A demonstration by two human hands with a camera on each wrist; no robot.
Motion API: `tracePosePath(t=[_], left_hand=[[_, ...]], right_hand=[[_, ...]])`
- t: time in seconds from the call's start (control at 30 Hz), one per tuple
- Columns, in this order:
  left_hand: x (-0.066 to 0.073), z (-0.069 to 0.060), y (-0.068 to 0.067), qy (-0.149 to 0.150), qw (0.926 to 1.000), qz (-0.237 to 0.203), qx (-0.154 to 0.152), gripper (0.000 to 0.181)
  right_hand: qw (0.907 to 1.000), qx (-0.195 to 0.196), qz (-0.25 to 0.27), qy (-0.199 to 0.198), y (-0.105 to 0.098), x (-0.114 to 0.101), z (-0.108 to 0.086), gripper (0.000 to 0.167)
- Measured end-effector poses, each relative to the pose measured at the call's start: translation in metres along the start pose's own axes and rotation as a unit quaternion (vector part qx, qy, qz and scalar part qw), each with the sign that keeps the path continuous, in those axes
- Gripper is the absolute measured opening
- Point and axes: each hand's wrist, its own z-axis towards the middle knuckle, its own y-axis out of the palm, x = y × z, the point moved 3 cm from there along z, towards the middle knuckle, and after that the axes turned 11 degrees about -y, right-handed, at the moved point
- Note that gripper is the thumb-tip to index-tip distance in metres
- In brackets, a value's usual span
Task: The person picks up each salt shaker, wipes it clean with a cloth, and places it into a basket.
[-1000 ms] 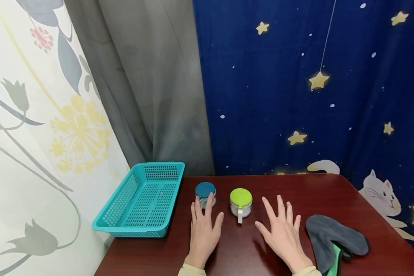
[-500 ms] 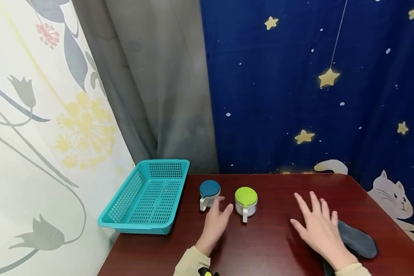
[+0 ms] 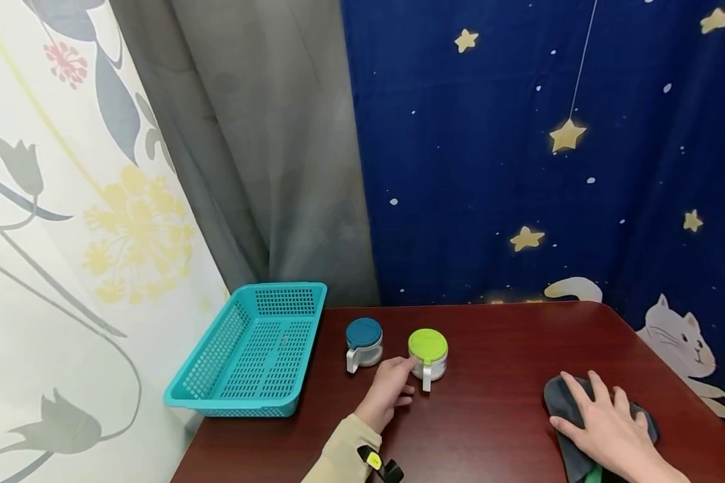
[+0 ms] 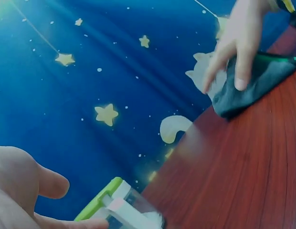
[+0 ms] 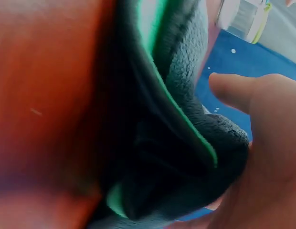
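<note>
A jar with a green lid (image 3: 427, 345) and a white handle stands on the table; my left hand (image 3: 387, 392) is at its left side, fingers parted, thumb by the lid's edge. Whether it touches the jar I cannot tell. In the left wrist view the green-lidded jar (image 4: 119, 207) is just beyond the fingers of the left hand (image 4: 24, 191). To the right, my right hand (image 3: 613, 426) lies over a dark grey cloth (image 3: 557, 397) with green edging, fingers spread. The right wrist view has the cloth (image 5: 186, 71) beside the right hand (image 5: 272, 138).
A jar with a blue lid (image 3: 364, 333) stands left of the green-lidded one, its handle toward the front. A turquoise basket (image 3: 293, 396) sits at the table's left edge. Curtains (image 3: 290, 168) hang behind the table (image 3: 489, 402).
My left hand has moved from in front of the blue-lidded jar rightward to the green-lidded one. The right hand has moved right and down onto the cloth.
</note>
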Motion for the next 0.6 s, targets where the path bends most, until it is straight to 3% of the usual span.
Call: tracePosePath(t=[0.17,0.37,0.6], left_hand=[[-0.001,0.004,0.007,-0.049,0.996,-0.057,-0.048,0.039],[-0.002,0.013,0.018,-0.099,0.9853,-0.105,-0.092,0.053],[-0.004,0.022,0.018,-0.092,0.9879,-0.096,-0.081,0.06]], right_hand=[[0.998,-0.047,0.039,0.015,0.011,0.009,-0.002,0.111],[0.9991,-0.029,0.026,0.014,0.017,0.011,-0.002,0.107],[0.9996,0.019,-0.011,-0.021,0.018,-0.002,-0.001,0.084]])
